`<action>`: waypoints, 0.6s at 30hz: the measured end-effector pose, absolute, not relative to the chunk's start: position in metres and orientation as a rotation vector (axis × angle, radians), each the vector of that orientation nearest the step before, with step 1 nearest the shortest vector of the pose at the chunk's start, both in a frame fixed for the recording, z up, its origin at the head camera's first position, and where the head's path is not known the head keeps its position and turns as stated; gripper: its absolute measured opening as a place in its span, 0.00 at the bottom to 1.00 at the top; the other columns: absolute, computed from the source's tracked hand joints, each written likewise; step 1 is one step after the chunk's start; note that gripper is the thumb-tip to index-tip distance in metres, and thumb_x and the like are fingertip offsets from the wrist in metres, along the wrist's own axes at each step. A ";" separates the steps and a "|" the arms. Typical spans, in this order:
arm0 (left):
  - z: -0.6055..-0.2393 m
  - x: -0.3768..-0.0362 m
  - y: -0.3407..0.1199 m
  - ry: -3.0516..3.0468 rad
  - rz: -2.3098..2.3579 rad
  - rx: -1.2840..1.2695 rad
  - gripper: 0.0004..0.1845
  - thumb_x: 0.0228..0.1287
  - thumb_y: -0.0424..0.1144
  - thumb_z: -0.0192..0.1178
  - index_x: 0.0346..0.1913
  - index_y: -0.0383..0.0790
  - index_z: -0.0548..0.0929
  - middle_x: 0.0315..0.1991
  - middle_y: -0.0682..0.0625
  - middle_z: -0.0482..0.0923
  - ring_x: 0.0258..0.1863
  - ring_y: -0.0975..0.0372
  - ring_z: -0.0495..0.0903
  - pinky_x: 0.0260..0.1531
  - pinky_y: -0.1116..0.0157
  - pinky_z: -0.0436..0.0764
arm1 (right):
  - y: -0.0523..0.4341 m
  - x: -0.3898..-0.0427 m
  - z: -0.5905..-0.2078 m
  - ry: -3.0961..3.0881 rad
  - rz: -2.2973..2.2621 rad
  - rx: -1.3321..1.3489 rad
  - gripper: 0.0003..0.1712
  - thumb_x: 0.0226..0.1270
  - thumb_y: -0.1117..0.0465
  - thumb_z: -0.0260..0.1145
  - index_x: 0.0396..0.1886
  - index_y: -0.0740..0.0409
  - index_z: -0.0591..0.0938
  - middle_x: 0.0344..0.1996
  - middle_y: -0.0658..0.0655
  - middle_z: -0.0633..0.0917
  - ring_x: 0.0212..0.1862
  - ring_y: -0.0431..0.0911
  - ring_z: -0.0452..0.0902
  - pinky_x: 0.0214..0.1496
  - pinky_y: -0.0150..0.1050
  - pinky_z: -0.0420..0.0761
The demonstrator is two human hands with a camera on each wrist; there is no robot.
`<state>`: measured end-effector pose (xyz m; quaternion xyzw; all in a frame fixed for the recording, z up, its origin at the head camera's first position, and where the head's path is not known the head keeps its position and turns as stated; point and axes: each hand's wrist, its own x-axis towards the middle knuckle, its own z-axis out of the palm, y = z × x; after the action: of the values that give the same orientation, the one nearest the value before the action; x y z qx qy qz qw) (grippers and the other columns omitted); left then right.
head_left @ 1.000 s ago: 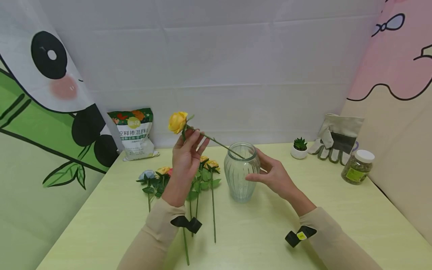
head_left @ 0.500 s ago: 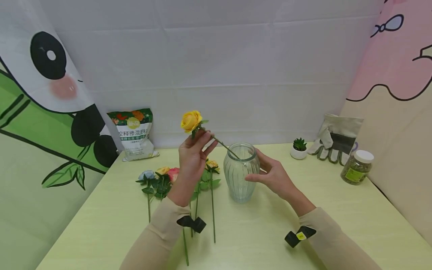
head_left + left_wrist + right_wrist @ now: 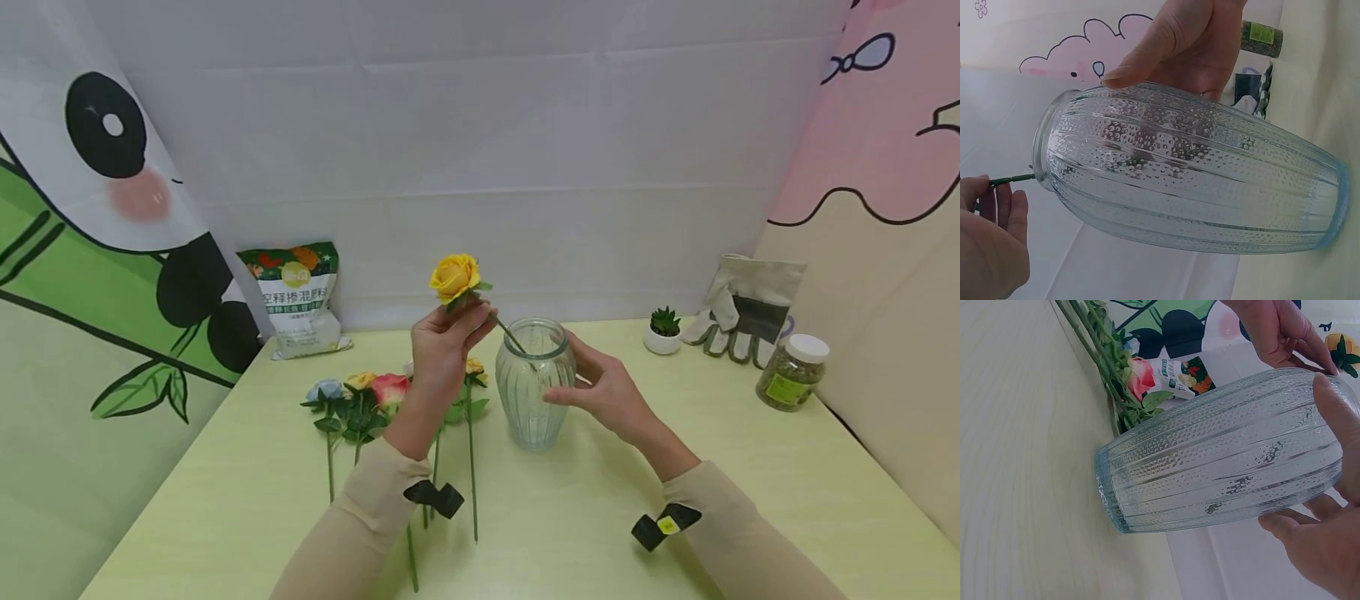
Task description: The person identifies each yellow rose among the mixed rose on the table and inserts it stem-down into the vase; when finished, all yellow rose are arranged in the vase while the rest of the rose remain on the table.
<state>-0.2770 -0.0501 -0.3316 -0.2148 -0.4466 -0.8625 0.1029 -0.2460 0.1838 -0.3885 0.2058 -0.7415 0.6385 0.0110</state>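
A yellow rose (image 3: 455, 278) is pinched by its stem, just under the bloom, in my left hand (image 3: 444, 346). Its stem slants down to the right through the mouth of a ribbed clear glass vase (image 3: 528, 408). The vase stands upright on the table, and my right hand (image 3: 611, 392) holds its right side, thumb in front. In the left wrist view a bit of green stem (image 3: 1013, 179) shows between the fingers and the vase rim. Beside the vase, to the left, lie several more roses, among them a pink one (image 3: 390, 389) and a blue one (image 3: 326, 389); my left forearm covers some.
At the back left stands a printed bag (image 3: 300, 300). On the right are a small potted succulent (image 3: 664, 331), work gloves (image 3: 738, 312) and a white-lidded jar (image 3: 792, 372). A white cloth (image 3: 487, 142) hangs behind the table (image 3: 600, 533).
My left hand has moved right, toward the vase, carrying the yellow rose. More of its stem is now inside the glass. The right hand and vase have stayed in place.
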 end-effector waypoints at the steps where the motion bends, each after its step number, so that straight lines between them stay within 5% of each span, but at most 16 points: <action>1: -0.332 -0.277 -0.049 -1.325 -2.537 -0.631 0.16 0.65 0.17 0.59 0.35 0.42 0.89 0.34 0.49 0.87 0.38 0.58 0.88 0.48 0.56 0.85 | 0.184 -0.246 -0.389 -2.314 1.990 0.642 0.54 0.57 0.58 0.79 0.79 0.45 0.59 0.75 0.51 0.64 0.73 0.54 0.62 0.66 0.48 0.73; 18: -0.338 -0.281 -0.043 -1.551 -2.374 -0.552 0.13 0.64 0.25 0.66 0.37 0.49 0.91 0.35 0.54 0.88 0.39 0.62 0.85 0.58 0.57 0.79 | 0.185 -0.246 -0.389 -2.318 1.978 0.643 0.54 0.58 0.58 0.79 0.79 0.44 0.59 0.75 0.50 0.64 0.73 0.54 0.62 0.66 0.48 0.74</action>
<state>-0.2811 -0.0433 -0.3381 -0.1895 -0.5325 -0.8153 0.1260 -0.2457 0.1845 -0.3887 0.2066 -0.7442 0.6351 0.0136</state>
